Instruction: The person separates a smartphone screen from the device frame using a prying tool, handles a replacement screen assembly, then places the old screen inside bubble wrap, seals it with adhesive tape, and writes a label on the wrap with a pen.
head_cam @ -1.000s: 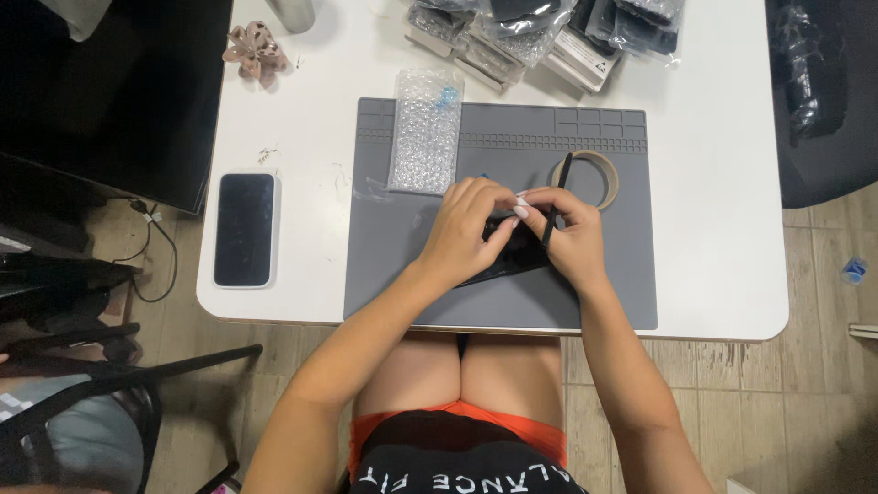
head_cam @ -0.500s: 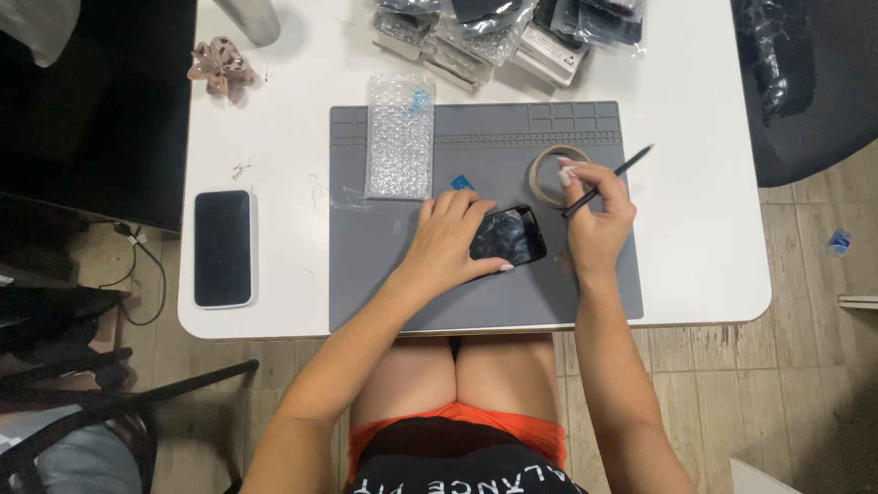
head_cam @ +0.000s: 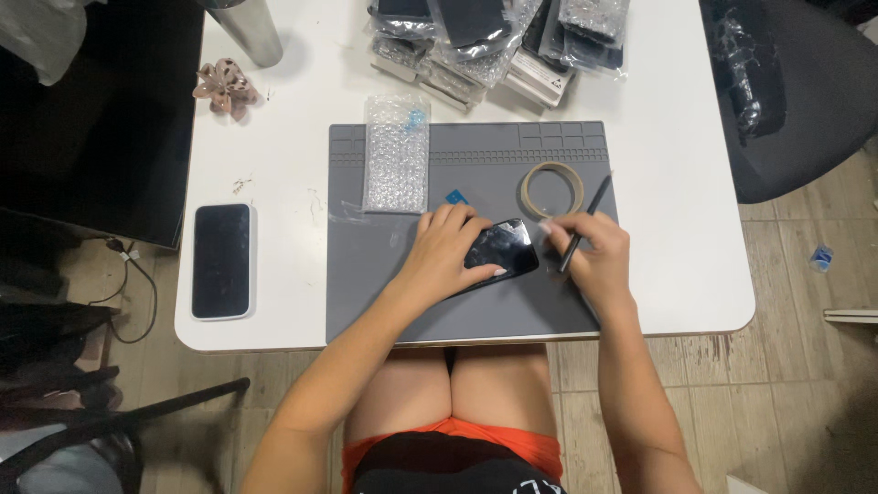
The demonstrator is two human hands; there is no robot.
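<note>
On grey mat (head_cam: 384,274), left hand (head_cam: 445,249) steadies phone (head_cam: 501,252), right hand (head_cam: 590,249) grips tool (head_cam: 585,221)

Dark phone and slim black tool on the grey mat

The black phone (head_cam: 498,252) lies flat and glossy, screen up, tilted with its right end farther away, near the mat's middle. The thin dark tool (head_cam: 582,222) slants up and to the right, just right of the phone, its far tip beside the tape ring.
</note>
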